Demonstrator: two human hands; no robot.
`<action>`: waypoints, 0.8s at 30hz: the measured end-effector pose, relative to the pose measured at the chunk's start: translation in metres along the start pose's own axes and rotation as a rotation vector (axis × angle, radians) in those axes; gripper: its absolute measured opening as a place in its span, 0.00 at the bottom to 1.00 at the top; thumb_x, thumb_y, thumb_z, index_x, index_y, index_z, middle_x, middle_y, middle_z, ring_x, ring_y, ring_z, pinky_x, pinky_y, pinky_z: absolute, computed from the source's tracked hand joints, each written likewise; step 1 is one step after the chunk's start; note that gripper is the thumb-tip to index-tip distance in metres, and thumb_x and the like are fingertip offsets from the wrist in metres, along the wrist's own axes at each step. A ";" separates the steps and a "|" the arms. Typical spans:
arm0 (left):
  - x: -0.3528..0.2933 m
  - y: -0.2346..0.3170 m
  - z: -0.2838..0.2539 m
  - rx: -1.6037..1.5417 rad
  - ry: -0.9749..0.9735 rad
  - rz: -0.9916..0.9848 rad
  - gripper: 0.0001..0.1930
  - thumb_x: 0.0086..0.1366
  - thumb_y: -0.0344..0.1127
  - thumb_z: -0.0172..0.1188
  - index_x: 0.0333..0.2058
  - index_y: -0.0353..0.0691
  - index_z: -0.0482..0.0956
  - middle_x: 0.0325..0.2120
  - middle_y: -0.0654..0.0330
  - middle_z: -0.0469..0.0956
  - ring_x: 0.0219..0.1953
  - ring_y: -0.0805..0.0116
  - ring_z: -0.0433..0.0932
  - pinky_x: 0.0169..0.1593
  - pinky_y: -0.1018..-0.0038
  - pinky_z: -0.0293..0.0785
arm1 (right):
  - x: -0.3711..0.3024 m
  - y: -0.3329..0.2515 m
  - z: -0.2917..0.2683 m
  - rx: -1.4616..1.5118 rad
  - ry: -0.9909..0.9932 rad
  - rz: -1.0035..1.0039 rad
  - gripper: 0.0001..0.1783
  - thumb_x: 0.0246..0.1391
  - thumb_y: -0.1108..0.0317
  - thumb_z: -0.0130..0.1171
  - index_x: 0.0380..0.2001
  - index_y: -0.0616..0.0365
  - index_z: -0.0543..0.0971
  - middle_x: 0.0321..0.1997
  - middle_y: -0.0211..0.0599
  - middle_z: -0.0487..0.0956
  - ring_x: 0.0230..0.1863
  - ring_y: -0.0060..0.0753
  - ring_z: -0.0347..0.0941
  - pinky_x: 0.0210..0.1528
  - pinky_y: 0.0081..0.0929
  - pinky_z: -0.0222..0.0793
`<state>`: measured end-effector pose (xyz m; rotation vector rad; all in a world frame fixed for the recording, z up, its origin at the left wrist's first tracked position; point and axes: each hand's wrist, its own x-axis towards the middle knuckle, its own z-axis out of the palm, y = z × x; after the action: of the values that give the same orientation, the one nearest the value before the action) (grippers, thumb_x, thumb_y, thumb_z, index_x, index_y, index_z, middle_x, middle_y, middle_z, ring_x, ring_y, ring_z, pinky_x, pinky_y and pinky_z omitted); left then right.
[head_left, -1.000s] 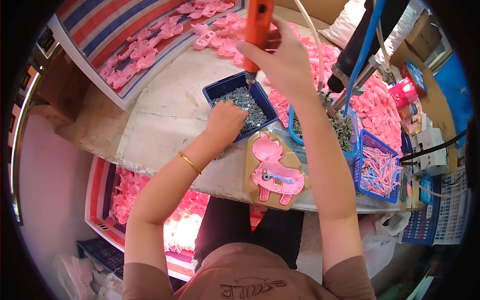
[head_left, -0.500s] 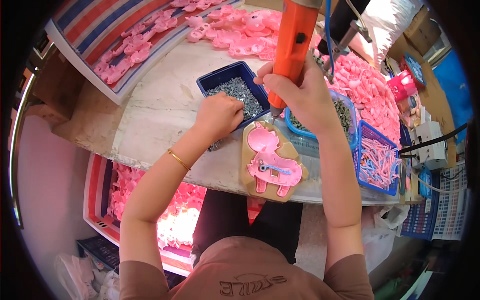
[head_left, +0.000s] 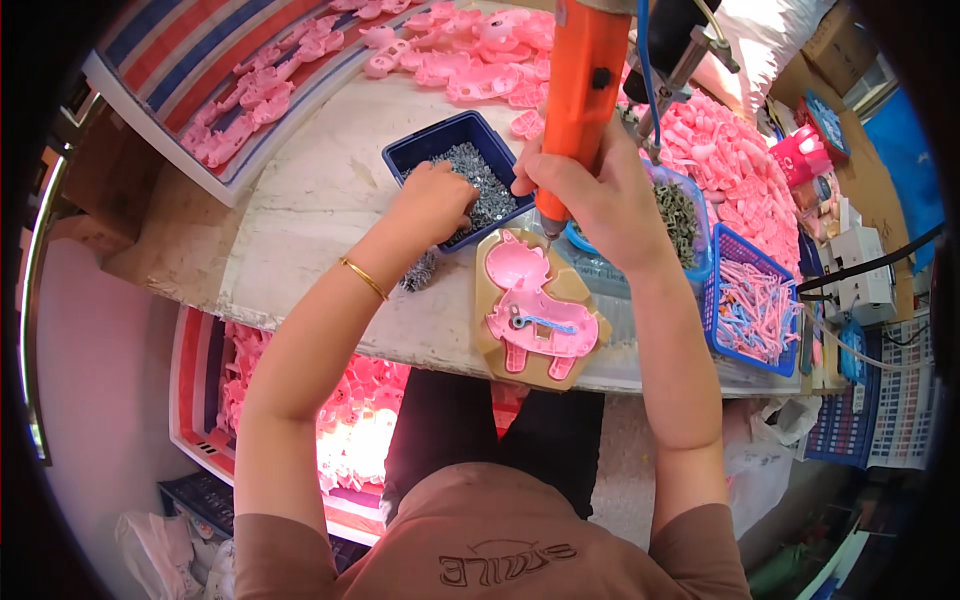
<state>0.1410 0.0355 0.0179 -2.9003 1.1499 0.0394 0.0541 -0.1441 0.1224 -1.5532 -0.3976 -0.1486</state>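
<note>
My right hand (head_left: 600, 195) is wrapped around an orange electric screwdriver (head_left: 582, 85). Its tip points down at the upper right edge of a tan holding block (head_left: 487, 290). In the block's recess lies a pink animal-shaped plastic shell (head_left: 517, 268), open side up, with a blue strip (head_left: 550, 325) across its body. My left hand (head_left: 438, 203) reaches into a dark blue bin (head_left: 400, 155) of small metal screws (head_left: 485, 190). Its fingers are curled down among the screws, and their tips are hidden, so what they pinch does not show.
Right of the block, a clear blue-rimmed tub (head_left: 707, 235) holds greenish metal parts, beside a blue basket (head_left: 712, 300) of pink and blue strips. Pink shells (head_left: 470, 70) lie at the back, with a large heap (head_left: 715, 165) at right. A small screw pile (head_left: 420, 270) sits below my left wrist.
The whole view has shifted slightly. My left hand has moved a little farther into the bin of screws. The screwdriver tip has come slightly lower relative to the block, still in my right hand.
</note>
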 end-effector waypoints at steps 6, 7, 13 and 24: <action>0.002 0.009 0.009 -0.063 0.176 -0.035 0.05 0.61 0.35 0.59 0.30 0.42 0.78 0.30 0.59 0.80 0.39 0.55 0.76 0.42 0.60 0.70 | -0.005 -0.001 -0.007 -0.031 0.010 0.013 0.11 0.54 0.70 0.59 0.38 0.62 0.71 0.30 0.36 0.78 0.31 0.26 0.76 0.36 0.26 0.72; 0.003 0.011 0.009 -0.122 0.198 -0.091 0.05 0.62 0.34 0.58 0.29 0.40 0.76 0.30 0.57 0.80 0.38 0.52 0.77 0.41 0.58 0.71 | -0.005 0.000 -0.008 -0.029 0.009 0.012 0.11 0.54 0.70 0.59 0.38 0.62 0.71 0.30 0.36 0.78 0.31 0.26 0.76 0.36 0.26 0.72; -0.025 0.032 0.001 -0.470 0.424 0.069 0.05 0.61 0.30 0.56 0.35 0.40 0.78 0.29 0.55 0.80 0.39 0.55 0.79 0.38 0.60 0.76 | -0.013 -0.004 -0.005 0.014 0.001 -0.003 0.16 0.53 0.72 0.58 0.44 0.64 0.70 0.30 0.36 0.78 0.31 0.25 0.76 0.36 0.26 0.71; -0.065 0.091 0.007 -0.510 0.694 0.375 0.11 0.52 0.38 0.70 0.28 0.44 0.76 0.27 0.65 0.76 0.32 0.65 0.77 0.31 0.70 0.74 | -0.038 -0.002 0.019 0.190 0.103 0.010 0.15 0.48 0.71 0.68 0.37 0.58 0.73 0.28 0.21 0.70 0.27 0.12 0.65 0.28 0.16 0.63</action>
<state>0.0313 0.0141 0.0123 -3.1498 2.0353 -0.8484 0.0153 -0.1313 0.1107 -1.3547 -0.3137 -0.1771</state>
